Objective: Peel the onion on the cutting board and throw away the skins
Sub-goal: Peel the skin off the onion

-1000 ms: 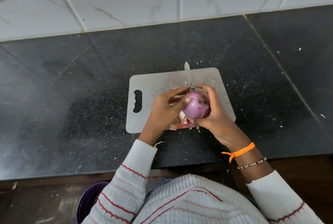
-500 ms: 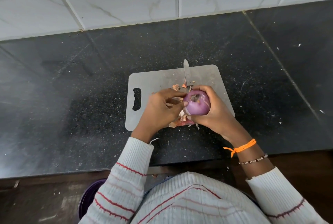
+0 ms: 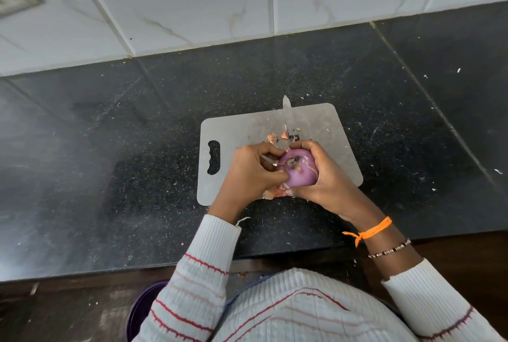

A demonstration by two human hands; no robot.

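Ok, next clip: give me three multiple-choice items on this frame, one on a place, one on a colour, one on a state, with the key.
1. Where does the knife lie?
A. On the cutting board, tip past its far edge
B. In the left hand
C. On the floor

2. What colour is the thread on the right wrist?
A. Green
B. Orange
C. Blue

3. How is the onion held?
A. Lying free on the board
B. Cupped in the right hand, left hand picking at it
C. Speared on the knife

Key: 1 A, the blade crosses the board's far edge; 2 B, the orange thread shows on that wrist; 3 B, both hands touch it.
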